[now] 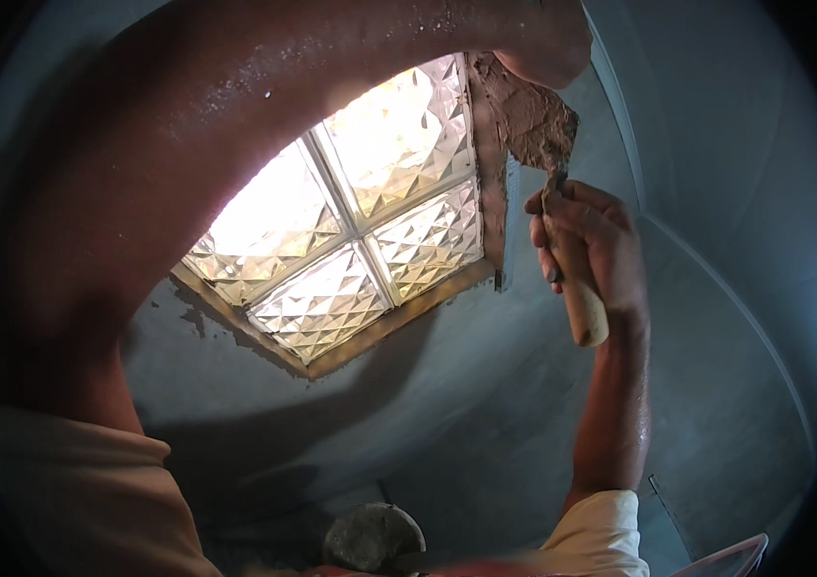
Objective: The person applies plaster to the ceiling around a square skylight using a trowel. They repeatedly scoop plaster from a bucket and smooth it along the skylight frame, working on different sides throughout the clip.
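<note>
My right hand is wrapped round the pale wooden handle of a trowel. The trowel's blade is coated in brown mortar and lies beside the upper right edge of a glass block window. Across the top of the view stretches my left arm, passing in front of part of the window. My left hand is right by the mortar, close above the blade; its fingers are hidden. Light comes brightly through the patterned glass blocks, which have a brownish mortar border around them.
A grey wall surrounds the window, with mortar smears at its lower left. Below stands a round grey bucket-like container, partly cut off. Something with a pale rim shows at the lower right.
</note>
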The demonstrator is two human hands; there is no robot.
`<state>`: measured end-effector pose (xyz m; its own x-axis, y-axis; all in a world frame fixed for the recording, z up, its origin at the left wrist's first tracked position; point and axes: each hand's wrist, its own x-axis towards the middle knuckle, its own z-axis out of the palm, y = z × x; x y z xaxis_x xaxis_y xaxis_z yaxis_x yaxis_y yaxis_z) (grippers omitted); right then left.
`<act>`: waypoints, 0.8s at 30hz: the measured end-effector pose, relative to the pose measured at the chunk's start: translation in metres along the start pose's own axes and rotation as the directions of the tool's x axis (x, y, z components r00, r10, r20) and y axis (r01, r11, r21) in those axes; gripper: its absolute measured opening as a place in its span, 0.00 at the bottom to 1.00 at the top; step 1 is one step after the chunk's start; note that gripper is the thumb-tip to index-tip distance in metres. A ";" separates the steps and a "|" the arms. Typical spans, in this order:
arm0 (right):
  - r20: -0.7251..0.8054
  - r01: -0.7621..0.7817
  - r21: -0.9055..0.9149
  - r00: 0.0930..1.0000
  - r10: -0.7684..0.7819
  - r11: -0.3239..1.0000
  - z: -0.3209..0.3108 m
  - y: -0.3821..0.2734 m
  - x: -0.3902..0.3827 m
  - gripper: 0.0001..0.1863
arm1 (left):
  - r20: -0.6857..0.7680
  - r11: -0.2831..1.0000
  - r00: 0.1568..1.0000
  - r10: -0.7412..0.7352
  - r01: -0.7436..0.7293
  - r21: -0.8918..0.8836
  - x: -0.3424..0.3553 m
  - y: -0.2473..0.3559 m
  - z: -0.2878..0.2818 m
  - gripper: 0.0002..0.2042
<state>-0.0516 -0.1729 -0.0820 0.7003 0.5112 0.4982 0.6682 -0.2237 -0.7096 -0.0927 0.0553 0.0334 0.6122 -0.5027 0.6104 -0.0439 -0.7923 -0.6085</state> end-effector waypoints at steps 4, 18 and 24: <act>0.035 -0.011 0.055 0.999 0.010 0.998 0.006 0.000 0.009 0.13 | 0.053 0.998 0.997 -0.059 0.058 0.028 -0.022 -0.020 -0.022 0.12; 0.028 -0.139 -0.419 0.986 0.166 0.898 -0.007 -0.026 -0.015 0.12 | 0.037 0.992 0.998 -0.046 0.041 0.120 -0.015 -0.010 -0.017 0.12; 0.015 -0.296 -0.582 0.927 0.374 0.757 -0.013 0.023 -0.023 0.13 | 0.014 0.993 0.999 -0.048 0.046 0.110 -0.020 -0.011 -0.012 0.12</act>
<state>-0.0490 -0.2003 -0.1034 0.8955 0.4027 0.1895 0.4450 -0.8037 -0.3951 -0.1140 0.0700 0.0338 0.6247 -0.4592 0.6315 0.0710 -0.7720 -0.6316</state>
